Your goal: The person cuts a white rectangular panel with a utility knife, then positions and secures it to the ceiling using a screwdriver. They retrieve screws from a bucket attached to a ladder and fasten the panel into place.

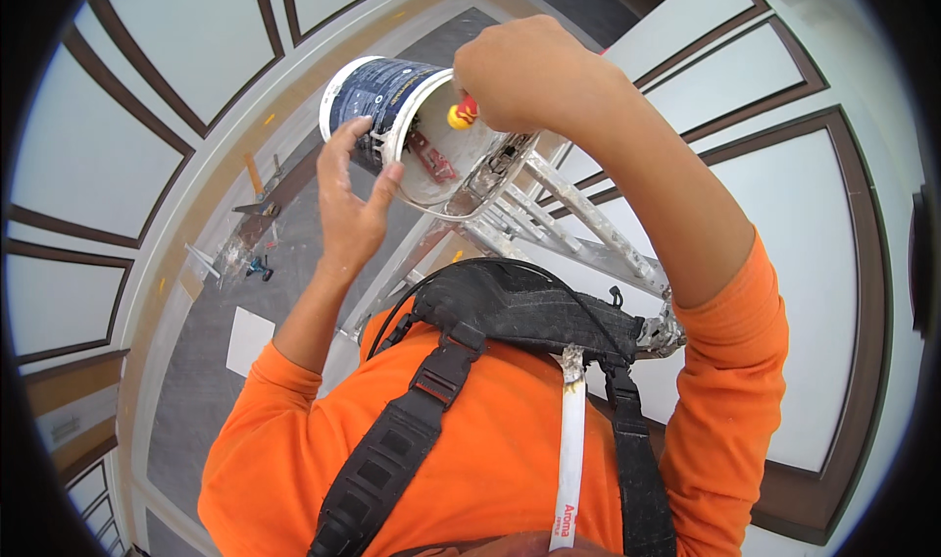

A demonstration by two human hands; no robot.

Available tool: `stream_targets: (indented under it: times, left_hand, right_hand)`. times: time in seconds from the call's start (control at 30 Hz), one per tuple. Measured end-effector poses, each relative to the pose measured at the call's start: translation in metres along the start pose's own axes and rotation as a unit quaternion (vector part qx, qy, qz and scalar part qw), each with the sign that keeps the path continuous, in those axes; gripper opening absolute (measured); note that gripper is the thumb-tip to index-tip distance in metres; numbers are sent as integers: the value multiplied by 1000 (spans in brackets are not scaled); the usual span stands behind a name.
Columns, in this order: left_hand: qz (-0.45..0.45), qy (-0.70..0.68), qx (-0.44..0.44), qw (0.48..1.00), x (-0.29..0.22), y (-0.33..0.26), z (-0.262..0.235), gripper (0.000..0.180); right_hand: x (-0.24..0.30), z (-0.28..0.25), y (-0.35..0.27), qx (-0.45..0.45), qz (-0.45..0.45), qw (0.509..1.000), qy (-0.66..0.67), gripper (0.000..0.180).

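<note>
A white plastic bucket [343,91] with a dark blue label is tilted on its side above a stepladder [593,219], its mouth turned towards me. My left hand [348,204] grips the bucket's near left rim, thumb at the edge and fingers along the outside. At the bucket's mouth my right hand [534,72] is closed round a tool with a red and yellow handle [463,113]; the rest of this tool is hidden. Inside the bucket lies a red object [431,157] smeared with pale material. Whitish residue coats the bucket's inner wall.
The paint-spattered stepladder stands close in front of my body. Far below on the grey floor [201,400] lie a teal cordless drill [260,268], a white sheet [250,341] and several tools. White panelled walls [794,292] with brown trim rise on both sides.
</note>
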State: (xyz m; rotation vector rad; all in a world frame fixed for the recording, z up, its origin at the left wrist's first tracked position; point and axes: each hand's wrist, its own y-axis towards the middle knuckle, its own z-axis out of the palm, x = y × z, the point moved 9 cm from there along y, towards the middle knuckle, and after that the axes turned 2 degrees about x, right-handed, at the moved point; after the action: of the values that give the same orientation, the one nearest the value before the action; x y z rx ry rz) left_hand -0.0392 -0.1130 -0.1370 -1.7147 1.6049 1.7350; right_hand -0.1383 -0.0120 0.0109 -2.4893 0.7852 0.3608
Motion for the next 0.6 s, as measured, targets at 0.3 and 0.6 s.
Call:
stream_targets:
  times: [0.3, 0.6]
  left_hand:
    - [33, 7, -15, 999, 6, -33, 6, 64]
    - [-126, -155, 39, 979, 50, -66, 35, 17]
  right_hand:
    - [-24, 52, 17, -101, 0, 963, 251, 33]
    - [-79, 176, -102, -177, 327, 668, 645, 30]
